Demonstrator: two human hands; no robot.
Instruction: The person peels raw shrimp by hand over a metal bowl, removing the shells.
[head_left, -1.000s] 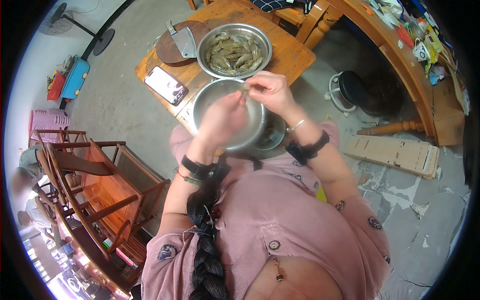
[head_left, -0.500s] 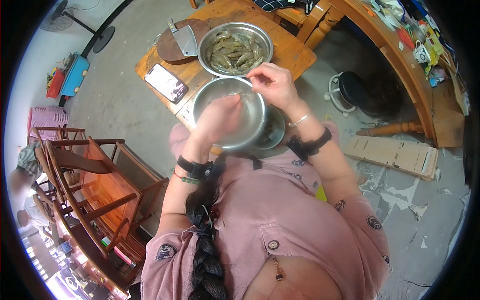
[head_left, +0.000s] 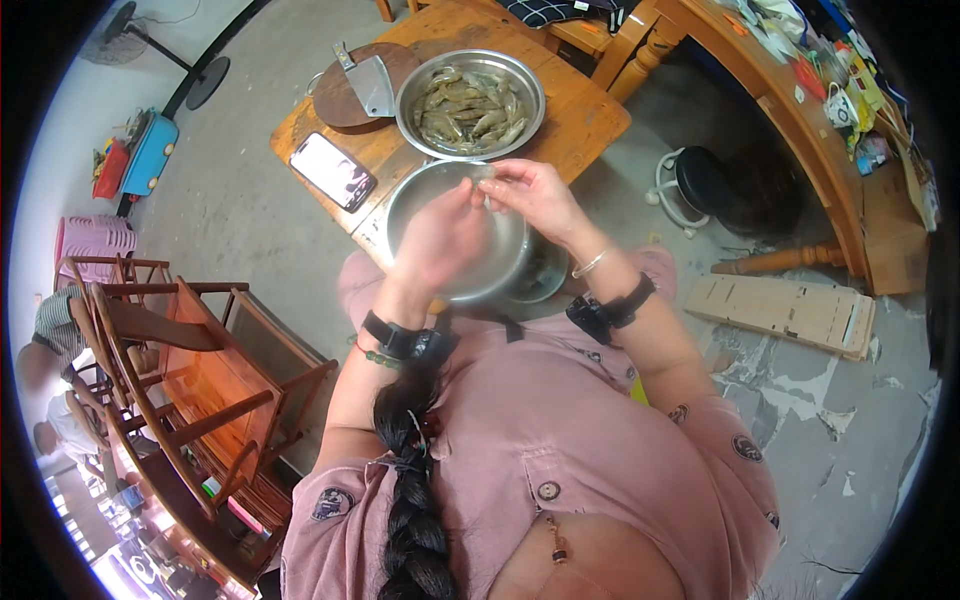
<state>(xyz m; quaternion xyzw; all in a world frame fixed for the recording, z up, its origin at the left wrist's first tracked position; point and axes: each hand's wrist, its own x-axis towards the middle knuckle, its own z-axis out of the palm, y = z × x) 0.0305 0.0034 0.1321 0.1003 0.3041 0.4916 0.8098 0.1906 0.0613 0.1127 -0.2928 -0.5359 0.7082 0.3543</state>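
Over the near metal bowl [head_left: 404,212], my left hand [head_left: 440,235] and my right hand [head_left: 530,198] meet at the fingertips. A small greyish shrimp [head_left: 483,173] is pinched between them, mostly hidden by the fingers. My left hand is closed and partly blurred. The fingers of my right hand are pressed together on the shrimp. Just beyond them, a second metal bowl [head_left: 538,112] holds several whole grey shrimp [head_left: 468,108]. A greenish basin [head_left: 545,272] shows below and right of the near bowl, its contents unclear.
On the wooden table [head_left: 575,125] lie a phone [head_left: 332,171] and a round chopping board [head_left: 335,100] with a cleaver [head_left: 372,86]. A black stool [head_left: 703,180] and flat cardboard [head_left: 783,308] are at right, wooden chairs [head_left: 215,380] at left. People [head_left: 60,325] sit at far left.
Half a second ago my hands were apart, with the right one raised near the shrimp bowl's edge. My right hand has come down and left, and the fingertips meet again.
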